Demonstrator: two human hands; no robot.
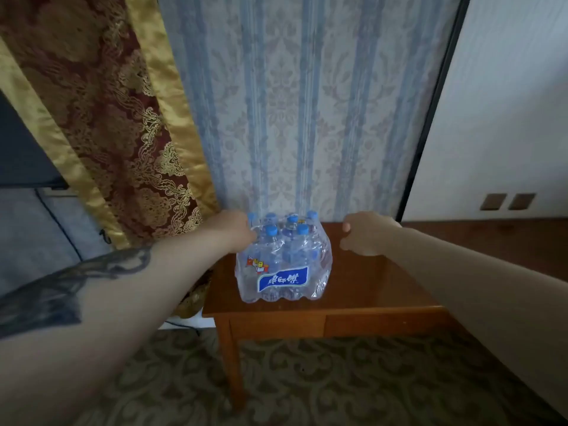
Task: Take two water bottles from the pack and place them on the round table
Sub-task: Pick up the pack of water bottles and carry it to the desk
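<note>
Plastic-wrapped pack (284, 265), apparently full, blue-capped bottles (271, 231)

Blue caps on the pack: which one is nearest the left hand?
The back-left cap, right beside the left hand at the pack's top-left corner; the other caps sit farther right.

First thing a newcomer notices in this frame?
The shrink-wrapped pack of blue-capped water bottles, standing on the left half of a small wooden table against striped wallpaper. Next, the two bare arms reaching in: the left hand touches the pack's upper left corner, and the right hand is loosely curled above the table, apart from the pack. A red-and-gold curtain hangs at left.
</note>
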